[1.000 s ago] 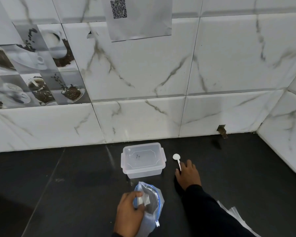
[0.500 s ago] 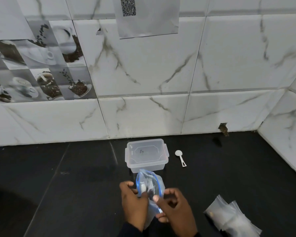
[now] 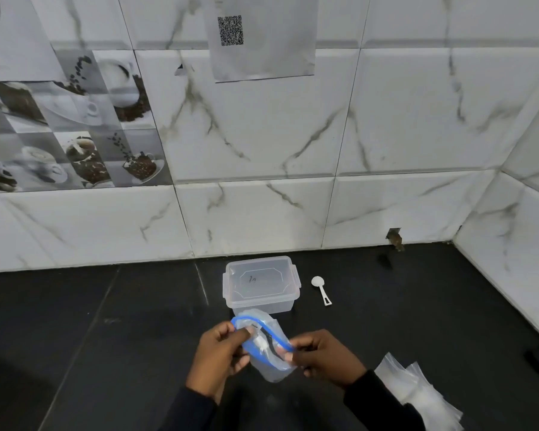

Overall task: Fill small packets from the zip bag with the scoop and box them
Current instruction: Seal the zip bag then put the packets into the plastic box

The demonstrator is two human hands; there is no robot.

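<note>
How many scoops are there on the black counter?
1. The white scoop lies just right of the clear lidded box, touching nothing else. Another could hide under the packet pile.

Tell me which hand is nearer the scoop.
Right. The right hand is straight toward the person from the scoop, pinching the zip bag at its right edge; the left hand pinches its left edge, farther aside.
</note>
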